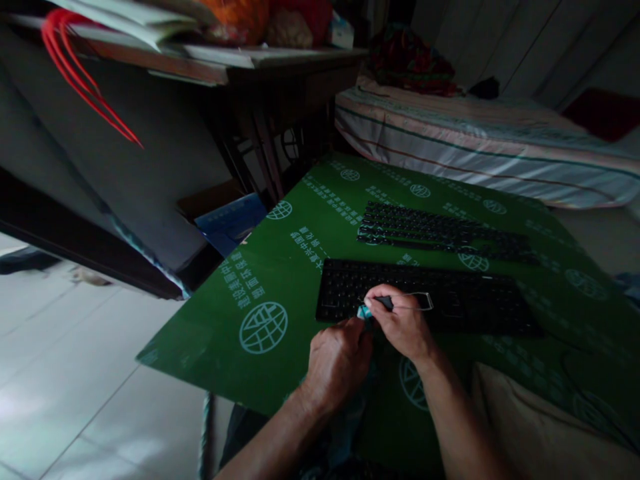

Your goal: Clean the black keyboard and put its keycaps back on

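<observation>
My right hand (400, 320) is closed on a wire keycap puller (413, 301), with a dark grip and a wire loop that points right. Close beside it, my left hand (340, 357) is a closed fist around a light-blue cloth (365, 311), of which a small bit shows at the fingertips. Both hands meet over the front edge of a black keyboard (480, 303), whose keys look stripped of their caps. Beyond the keyboard, loose black keycaps (440, 230) lie in rows on the green board (200, 347).
A cable (570, 343) runs off the keyboard's right end. At front right lies a beige cushion-like thing (525, 407). A cluttered table (295, 60) with a red cord (95, 93) stands at the left, a blue box (233, 217) below it. Behind is a bed (475, 143).
</observation>
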Demonstrator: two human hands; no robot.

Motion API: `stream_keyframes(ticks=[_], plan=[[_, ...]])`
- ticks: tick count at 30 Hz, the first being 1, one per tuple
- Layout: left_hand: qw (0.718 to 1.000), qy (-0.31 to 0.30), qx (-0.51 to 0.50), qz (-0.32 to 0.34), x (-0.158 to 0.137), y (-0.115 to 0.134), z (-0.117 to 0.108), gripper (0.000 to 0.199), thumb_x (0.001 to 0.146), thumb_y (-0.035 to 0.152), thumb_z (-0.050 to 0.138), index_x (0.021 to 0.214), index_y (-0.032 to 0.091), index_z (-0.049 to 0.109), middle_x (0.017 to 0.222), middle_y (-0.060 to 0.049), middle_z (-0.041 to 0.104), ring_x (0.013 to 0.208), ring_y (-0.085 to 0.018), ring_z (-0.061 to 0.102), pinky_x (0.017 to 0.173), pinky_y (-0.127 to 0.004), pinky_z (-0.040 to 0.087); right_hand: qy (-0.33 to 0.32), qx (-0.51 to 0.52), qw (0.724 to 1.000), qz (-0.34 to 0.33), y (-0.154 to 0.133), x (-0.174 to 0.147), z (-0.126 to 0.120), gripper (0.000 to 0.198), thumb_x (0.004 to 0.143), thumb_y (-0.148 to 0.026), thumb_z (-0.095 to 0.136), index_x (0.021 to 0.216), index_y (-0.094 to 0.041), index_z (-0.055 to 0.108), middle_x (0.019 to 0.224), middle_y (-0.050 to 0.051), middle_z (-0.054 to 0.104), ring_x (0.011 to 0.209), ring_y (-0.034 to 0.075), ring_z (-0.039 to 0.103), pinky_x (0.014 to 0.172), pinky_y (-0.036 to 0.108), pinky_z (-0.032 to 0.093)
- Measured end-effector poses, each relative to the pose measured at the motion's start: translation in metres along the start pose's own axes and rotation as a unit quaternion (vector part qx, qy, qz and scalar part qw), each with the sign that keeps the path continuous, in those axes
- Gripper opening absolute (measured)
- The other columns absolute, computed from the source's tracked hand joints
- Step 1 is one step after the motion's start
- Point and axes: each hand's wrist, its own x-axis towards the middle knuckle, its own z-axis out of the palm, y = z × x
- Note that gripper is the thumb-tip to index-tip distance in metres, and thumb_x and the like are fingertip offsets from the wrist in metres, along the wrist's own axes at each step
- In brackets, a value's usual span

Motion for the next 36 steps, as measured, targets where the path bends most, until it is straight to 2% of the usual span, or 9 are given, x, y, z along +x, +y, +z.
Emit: stream_keyframes(ticks=[8,13,22,27,31,36], plan=[[1.000,-0.007,0.002,0.004,-0.006,-0.002,0.002,0.019,0.088,0.021,0.044,0.072,0.018,0.055,0.063,0.000,0.061,0.054,-0.011,0.052,0.052,-0.023,0.029,-0.059,-0.006,0.998,-0.009,-0.005,-0.002,-0.002,0.014,0.082,-0.022,0.051,0.075,-0.018,0.061,0.063,-0.001,0.062,0.059,0.012,0.057,0.058,0.020,0.043],[1.000,-0.025,0.005,0.002,-0.006,0.007,0.000,0.018,0.087,0.021,0.045,0.073,0.019,0.055,0.066,0.000,0.063,0.058,-0.012,0.056,0.055,-0.022,0.032,-0.058,-0.007,0.998,-0.010,-0.005,-0.003,-0.009,0.013,0.081,-0.021,0.051,0.073,-0.018,0.062,0.062,-0.001,0.061,0.058,0.011,0.057,0.057,0.020,0.043],[0.999,-0.035,0.008,0.020,-0.004,0.015,0.011,0.017,0.087,0.022,0.044,0.077,0.019,0.057,0.073,-0.002,0.066,0.065,-0.015,0.061,0.058,-0.023,0.036,-0.045,-0.012,0.999,0.007,-0.002,-0.004,-0.018,0.011,0.078,-0.021,0.053,0.073,-0.019,0.063,0.063,-0.002,0.062,0.060,0.012,0.058,0.059,0.022,0.043],[0.999,-0.044,0.015,0.015,-0.001,0.016,0.008,0.018,0.087,0.022,0.044,0.077,0.019,0.059,0.071,-0.002,0.066,0.063,-0.014,0.059,0.057,-0.022,0.035,-0.046,-0.007,0.999,-0.006,-0.001,-0.005,-0.020,0.013,0.080,-0.022,0.052,0.074,-0.018,0.062,0.064,-0.001,0.063,0.062,0.012,0.059,0.062,0.022,0.044],[0.999,-0.030,0.021,0.018,0.003,0.013,0.002,0.019,0.086,0.023,0.045,0.077,0.019,0.060,0.067,-0.001,0.064,0.058,-0.012,0.057,0.054,-0.021,0.032,-0.023,0.005,0.999,-0.025,-0.001,-0.001,-0.015,0.013,0.081,-0.021,0.052,0.076,-0.018,0.063,0.069,0.000,0.065,0.065,0.012,0.060,0.064,0.021,0.045],[0.999,-0.009,0.043,-0.017,0.013,0.008,-0.002,0.022,0.086,0.026,0.044,0.084,0.020,0.065,0.064,0.000,0.065,0.055,-0.013,0.058,0.049,-0.020,0.030,-0.019,-0.023,0.999,-0.028,0.000,0.008,-0.011,0.012,0.081,-0.017,0.054,0.074,-0.021,0.064,0.069,-0.003,0.065,0.064,0.011,0.061,0.062,0.019,0.045]])
